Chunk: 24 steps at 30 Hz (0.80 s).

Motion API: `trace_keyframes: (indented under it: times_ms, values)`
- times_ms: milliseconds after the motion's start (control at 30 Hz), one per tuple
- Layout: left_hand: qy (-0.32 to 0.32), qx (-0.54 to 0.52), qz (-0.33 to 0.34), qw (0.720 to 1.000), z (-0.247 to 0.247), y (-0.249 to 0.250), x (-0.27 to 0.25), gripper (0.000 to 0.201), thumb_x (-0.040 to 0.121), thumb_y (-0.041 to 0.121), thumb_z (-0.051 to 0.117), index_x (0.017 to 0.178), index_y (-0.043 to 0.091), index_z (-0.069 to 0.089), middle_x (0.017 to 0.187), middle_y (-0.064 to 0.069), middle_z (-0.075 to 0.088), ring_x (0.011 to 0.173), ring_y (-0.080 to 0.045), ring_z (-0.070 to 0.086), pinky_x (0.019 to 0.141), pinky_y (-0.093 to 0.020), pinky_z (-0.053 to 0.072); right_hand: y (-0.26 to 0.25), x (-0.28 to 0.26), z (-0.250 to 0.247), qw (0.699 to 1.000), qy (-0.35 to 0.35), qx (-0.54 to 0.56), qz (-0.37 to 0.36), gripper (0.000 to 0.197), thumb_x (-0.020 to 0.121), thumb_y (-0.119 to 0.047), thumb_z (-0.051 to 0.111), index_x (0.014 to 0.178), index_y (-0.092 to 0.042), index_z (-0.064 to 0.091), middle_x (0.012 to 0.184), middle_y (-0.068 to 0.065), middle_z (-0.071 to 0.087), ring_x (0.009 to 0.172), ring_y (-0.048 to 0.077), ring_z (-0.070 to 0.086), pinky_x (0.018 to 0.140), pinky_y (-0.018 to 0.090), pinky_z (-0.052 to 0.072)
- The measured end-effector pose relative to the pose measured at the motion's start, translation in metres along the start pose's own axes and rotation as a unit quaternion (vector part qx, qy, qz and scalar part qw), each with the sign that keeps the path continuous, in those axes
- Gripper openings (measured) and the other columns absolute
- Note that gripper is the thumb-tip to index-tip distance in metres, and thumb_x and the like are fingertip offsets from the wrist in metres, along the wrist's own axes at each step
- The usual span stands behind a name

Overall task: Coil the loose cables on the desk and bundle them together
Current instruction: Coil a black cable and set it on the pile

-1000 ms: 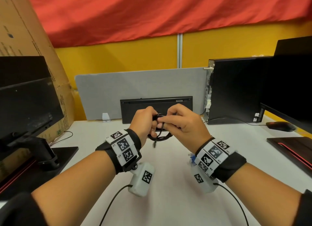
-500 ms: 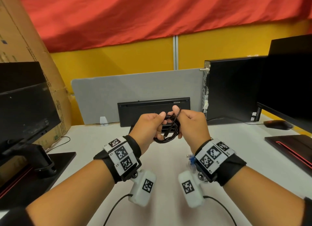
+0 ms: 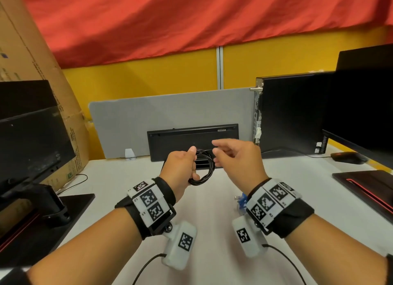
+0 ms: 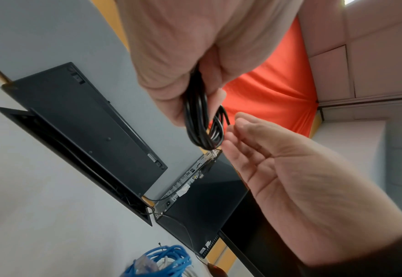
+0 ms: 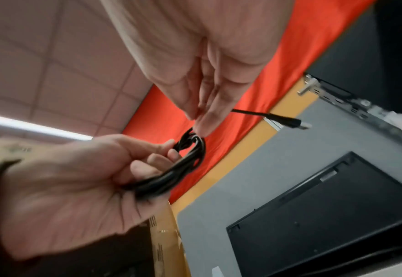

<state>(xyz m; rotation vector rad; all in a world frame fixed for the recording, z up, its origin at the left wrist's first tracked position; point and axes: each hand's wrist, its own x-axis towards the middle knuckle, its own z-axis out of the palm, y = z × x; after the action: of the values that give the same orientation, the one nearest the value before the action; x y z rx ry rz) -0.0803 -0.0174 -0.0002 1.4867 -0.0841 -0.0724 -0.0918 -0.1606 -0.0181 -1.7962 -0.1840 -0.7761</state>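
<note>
A black cable coil [image 3: 205, 169] hangs in the air above the white desk [image 3: 212, 231]. My left hand [image 3: 182, 167] grips one side of the coil [image 4: 201, 120], fingers curled round the strands. My right hand [image 3: 232, 156] is beside it on the right, fingers straight and holding nothing. In the right wrist view its fingertips [image 5: 202, 129] are right at the top of the coil [image 5: 185, 168]; whether they touch it I cannot tell. The cable's plug end [image 5: 287, 121] sticks out free behind them. A blue cable bundle [image 4: 162, 262] lies on the desk below my right wrist.
A black keyboard [image 3: 192, 141] leans on the grey divider [image 3: 170, 114] behind my hands. A computer tower [image 3: 293, 114], a monitor [image 3: 361, 118] and a mouse [image 3: 348, 157] stand right. Another monitor [image 3: 32, 144] and a cardboard box [image 3: 32, 50] stand left.
My right hand has let go of the coil, opened its fingers and drawn slightly to the right. My left hand still holds the coil at about the same place.
</note>
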Motion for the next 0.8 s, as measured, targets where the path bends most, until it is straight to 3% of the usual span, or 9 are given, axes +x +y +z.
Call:
trace_keyframes:
  times_ms: [100, 167, 300, 400, 467, 567, 667, 700, 800]
  values:
    - [-0.009, -0.024, -0.009, 1.0, 0.001, 0.001, -0.004, 0.029, 0.103, 0.027, 0.044, 0.081, 0.009, 0.051, 0.057, 0.001, 0.034, 0.046, -0.011, 0.028, 0.046, -0.02, 0.034, 0.007, 0.0, -0.001, 0.991, -0.016, -0.113, -0.063, 0.023, 0.091, -0.007, 0.063, 0.111, -0.011, 0.073, 0.094, 0.004, 0.071, 0.083, 0.017, 0.069, 0.082, 0.033, 0.058]
    - [-0.026, -0.033, -0.007, 0.999, 0.002, 0.001, -0.006, 0.029, 0.103, 0.027, 0.043, 0.081, 0.01, 0.05, 0.057, 0.002, 0.032, 0.046, -0.011, 0.027, 0.044, -0.02, 0.034, 0.011, 0.001, -0.001, 0.99, -0.008, -0.126, -0.064, 0.023, 0.092, -0.009, 0.064, 0.113, -0.01, 0.073, 0.097, 0.006, 0.07, 0.084, 0.018, 0.068, 0.082, 0.035, 0.057]
    - [-0.054, -0.055, 0.008, 0.997, 0.001, 0.0, -0.009, 0.029, 0.104, 0.027, 0.04, 0.082, 0.01, 0.05, 0.056, 0.003, 0.031, 0.045, -0.009, 0.027, 0.042, -0.018, 0.034, 0.018, 0.002, 0.0, 0.991, 0.012, -0.13, -0.027, 0.019, 0.09, -0.014, 0.067, 0.107, -0.011, 0.075, 0.095, 0.003, 0.069, 0.079, 0.013, 0.066, 0.078, 0.023, 0.056]
    - [-0.066, -0.063, 0.023, 0.996, 0.003, 0.0, -0.008, 0.03, 0.104, 0.027, 0.039, 0.082, 0.01, 0.049, 0.058, 0.002, 0.029, 0.045, -0.009, 0.026, 0.044, -0.019, 0.033, 0.019, -0.003, 0.001, 0.998, -0.008, 0.003, 0.064, 0.013, 0.089, -0.01, 0.067, 0.094, -0.013, 0.079, 0.079, 0.002, 0.075, 0.075, 0.017, 0.072, 0.071, 0.026, 0.059]
    - [-0.066, -0.067, 0.032, 0.995, 0.003, -0.001, -0.006, 0.031, 0.104, 0.028, 0.038, 0.081, 0.01, 0.049, 0.059, 0.001, 0.029, 0.046, -0.01, 0.026, 0.045, -0.019, 0.033, 0.014, -0.008, 0.004, 0.983, -0.019, 0.125, 0.135, 0.015, 0.087, -0.002, 0.068, 0.084, -0.012, 0.079, 0.075, 0.005, 0.076, 0.074, 0.019, 0.074, 0.067, 0.023, 0.059]
    - [-0.058, -0.075, 0.04, 0.995, 0.005, -0.004, -0.004, 0.031, 0.104, 0.028, 0.038, 0.082, 0.01, 0.048, 0.055, 0.002, 0.031, 0.045, -0.009, 0.029, 0.046, -0.02, 0.034, 0.004, -0.014, 0.007, 0.914, -0.034, 0.324, 0.241, 0.012, 0.087, 0.006, 0.063, 0.091, 0.003, 0.074, 0.086, 0.02, 0.074, 0.082, 0.029, 0.073, 0.074, 0.03, 0.061]
    - [-0.039, -0.071, 0.05, 0.995, 0.005, -0.007, 0.0, 0.031, 0.104, 0.028, 0.039, 0.08, 0.01, 0.048, 0.054, 0.002, 0.034, 0.045, -0.01, 0.032, 0.049, -0.022, 0.035, -0.002, -0.016, 0.005, 0.858, -0.044, 0.426, 0.284, 0.021, 0.091, 0.001, 0.054, 0.103, 0.015, 0.064, 0.094, 0.03, 0.069, 0.088, 0.035, 0.07, 0.084, 0.039, 0.059]
    - [-0.035, -0.068, 0.051, 0.996, 0.005, -0.009, 0.001, 0.031, 0.104, 0.028, 0.04, 0.08, 0.01, 0.048, 0.055, 0.002, 0.034, 0.046, -0.011, 0.033, 0.049, -0.023, 0.036, -0.003, -0.018, 0.005, 0.864, -0.047, 0.416, 0.28, 0.023, 0.092, -0.003, 0.054, 0.102, 0.014, 0.065, 0.094, 0.029, 0.07, 0.088, 0.035, 0.07, 0.086, 0.04, 0.059]
    - [-0.036, -0.039, 0.054, 0.997, 0.004, -0.013, 0.005, 0.031, 0.103, 0.03, 0.04, 0.087, 0.006, 0.052, 0.063, -0.002, 0.041, 0.045, -0.009, 0.037, 0.051, -0.022, 0.039, -0.006, -0.026, 0.006, 0.935, -0.042, 0.278, 0.218, 0.015, 0.089, -0.005, 0.065, 0.096, 0.006, 0.073, 0.091, 0.023, 0.072, 0.085, 0.028, 0.07, 0.085, 0.038, 0.059]
